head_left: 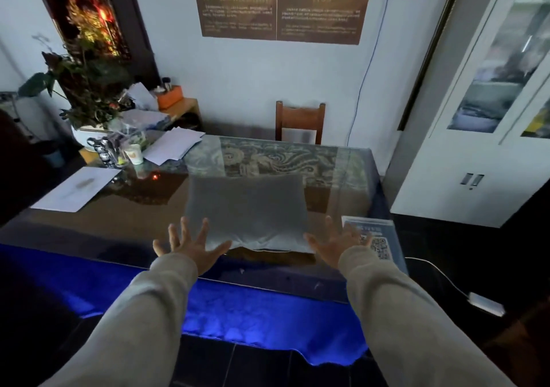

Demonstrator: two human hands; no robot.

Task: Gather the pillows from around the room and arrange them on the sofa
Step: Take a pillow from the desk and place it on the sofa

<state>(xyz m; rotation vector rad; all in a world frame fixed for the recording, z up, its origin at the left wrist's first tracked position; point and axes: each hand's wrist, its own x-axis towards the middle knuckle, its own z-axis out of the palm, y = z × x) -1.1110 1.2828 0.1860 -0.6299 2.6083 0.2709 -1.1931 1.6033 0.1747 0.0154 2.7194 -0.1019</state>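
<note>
On table, near edge: grey pillow (247,212) lying flat on the glass-topped table (140,208), near corners overhanging slightly toward the camera.
Left hand (187,245): fingers spread wide, palm down, at the pillow's near-left corner; thumb tip at or just touching the fabric, nothing clamped.
Right hand (339,245): also splayed, at the near-right corner, thumb at the edge; contact unclear, no grip closed.
Both arms: reaching forward in light sleeves, one per side of the pillow.
Step in hand: likely the pick-up of this pillow, two-handed, not yet closed on it.
Done so far: cannot tell; no sofa in view, no other pillows in view.
Left to do: grasp and lift this one, carry to the sofa, find any others, arrange. Judged early or mid task, nothing to fix it closer.
Nearby clutter: QR card (375,241) just beside the right hand; white papers (76,189) well apart on the left; paper cup (134,153) and potted plant (86,89) at the far left; wooden chair (300,122) behind the table.
Risk: little; pillow soft, clear of the clutter, card possibly brushed.
</note>
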